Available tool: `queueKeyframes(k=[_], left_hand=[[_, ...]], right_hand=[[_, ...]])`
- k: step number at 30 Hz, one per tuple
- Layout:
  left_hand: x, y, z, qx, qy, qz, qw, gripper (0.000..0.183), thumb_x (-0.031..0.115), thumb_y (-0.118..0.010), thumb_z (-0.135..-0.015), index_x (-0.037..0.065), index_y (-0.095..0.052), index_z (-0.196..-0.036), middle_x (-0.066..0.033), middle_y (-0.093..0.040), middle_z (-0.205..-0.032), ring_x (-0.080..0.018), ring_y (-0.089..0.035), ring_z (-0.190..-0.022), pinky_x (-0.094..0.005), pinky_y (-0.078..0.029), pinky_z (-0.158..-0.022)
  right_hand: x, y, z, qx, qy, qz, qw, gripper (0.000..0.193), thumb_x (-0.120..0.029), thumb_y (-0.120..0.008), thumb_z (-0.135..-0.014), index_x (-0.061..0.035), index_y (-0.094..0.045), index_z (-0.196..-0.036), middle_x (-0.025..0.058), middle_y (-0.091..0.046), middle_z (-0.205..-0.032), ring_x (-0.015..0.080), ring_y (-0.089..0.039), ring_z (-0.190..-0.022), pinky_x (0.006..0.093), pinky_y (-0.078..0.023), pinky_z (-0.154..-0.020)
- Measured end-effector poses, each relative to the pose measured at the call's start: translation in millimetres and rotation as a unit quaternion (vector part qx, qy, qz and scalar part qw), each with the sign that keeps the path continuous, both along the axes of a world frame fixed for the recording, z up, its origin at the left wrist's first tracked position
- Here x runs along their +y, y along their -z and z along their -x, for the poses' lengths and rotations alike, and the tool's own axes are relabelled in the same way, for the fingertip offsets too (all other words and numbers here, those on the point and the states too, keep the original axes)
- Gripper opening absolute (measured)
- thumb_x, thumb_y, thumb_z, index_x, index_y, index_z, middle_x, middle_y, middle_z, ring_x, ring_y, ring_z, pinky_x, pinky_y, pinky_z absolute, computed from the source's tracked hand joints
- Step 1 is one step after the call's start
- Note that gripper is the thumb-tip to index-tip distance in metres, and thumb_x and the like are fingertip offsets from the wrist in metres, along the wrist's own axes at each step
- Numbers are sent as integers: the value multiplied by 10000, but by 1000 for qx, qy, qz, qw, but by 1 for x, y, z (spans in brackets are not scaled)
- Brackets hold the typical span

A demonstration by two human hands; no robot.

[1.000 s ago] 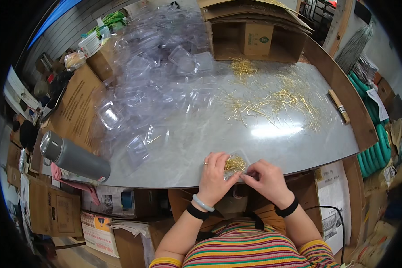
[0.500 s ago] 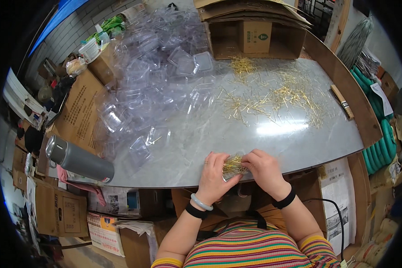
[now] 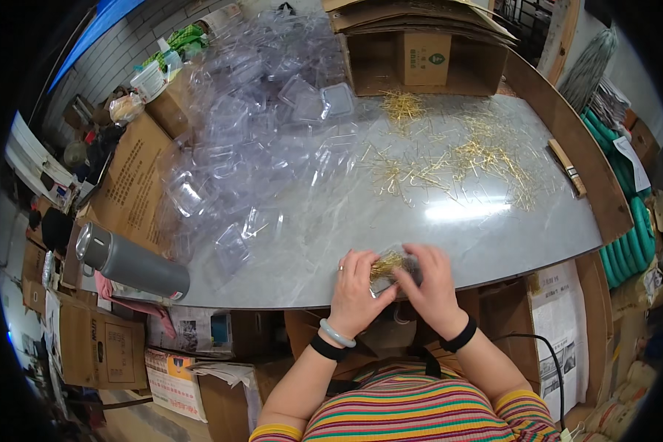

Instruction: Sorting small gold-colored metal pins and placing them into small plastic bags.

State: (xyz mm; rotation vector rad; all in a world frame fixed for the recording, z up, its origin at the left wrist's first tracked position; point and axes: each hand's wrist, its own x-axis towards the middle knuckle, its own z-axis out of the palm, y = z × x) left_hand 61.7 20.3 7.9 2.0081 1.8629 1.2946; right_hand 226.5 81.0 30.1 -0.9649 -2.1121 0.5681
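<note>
Far left: grey bottle (image 3: 146,269), then a heap of clear plastic cases (image 3: 236,147). Your left hand (image 3: 355,286) grips the left side of a clear box (image 3: 399,252) of gold wire pins (image 3: 384,267) at the table's (image 3: 302,258) near edge. Your right hand (image 3: 432,287) is at its right side, fingers blurred, can't tell if gripping; brush (image 3: 566,168) farther right.

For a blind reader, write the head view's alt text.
The left hand holds a clear box of gold wires at the near table edge, the right hand at its side. Loose wires lie beyond, clear boxes heaped left.
</note>
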Motion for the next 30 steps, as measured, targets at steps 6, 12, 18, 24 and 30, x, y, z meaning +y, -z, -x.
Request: queueKeyframes(k=[6, 12, 18, 24, 30], left_hand=[[1, -2, 0, 9, 6, -2, 1000, 613, 202, -818, -712, 11, -532, -1220, -179, -541, -1206, -403, -520, -1132, -494, -419, -1032], [-3, 0, 0, 0, 9, -9, 1000, 651, 190, -802, -734, 10, -513, -1289, -176, -528, -1280, -396, -516, -1191, -493, -411, -1063], [-4, -2, -1, -18, 34, -27, 999, 658, 185, -825, -729, 11, -530, -1291, -181, -545, -1297, -378, -547, -1183, -441, -477, -999], [-4, -4, -1, -26, 32, -13, 999, 667, 171, -846, -709, 15, -550, -1285, -184, -567, -1301, -371, -555, -1198, -435, -475, -1012], [-5, 0, 2, -23, 36, -14, 999, 635, 187, -834, -728, 27, -557, -1277, -165, -553, -1322, -367, -569, -1181, -431, -490, -993]], right_hand=[[-4, 12, 2, -70, -53, -69, 994, 512, -235, -632, -953, -2, -496, -1388, 209, -553, -1372, 385, -483, -1319, 522, -304, -1130], [-10, 3, 1, -102, -79, -5, 992, 712, -346, -593, -979, 15, -295, -1516, 221, -443, -1492, 409, -355, -1431, 637, -166, -1159], [-3, 9, 10, -48, -26, -9, 998, 529, -166, -574, -977, -3, -414, -1454, 221, -548, -1376, 409, -457, -1351, 612, -232, -1146], [2, 15, 5, -1, -37, 7, 999, 469, -124, -548, -978, -8, -459, -1424, 214, -573, -1348, 398, -482, -1330, 580, -234, -1161], [-2, 1, -8, -66, -134, 28, 988, 598, -248, -557, -992, -2, -351, -1496, 208, -450, -1490, 384, -346, -1444, 594, -155, -1187]])
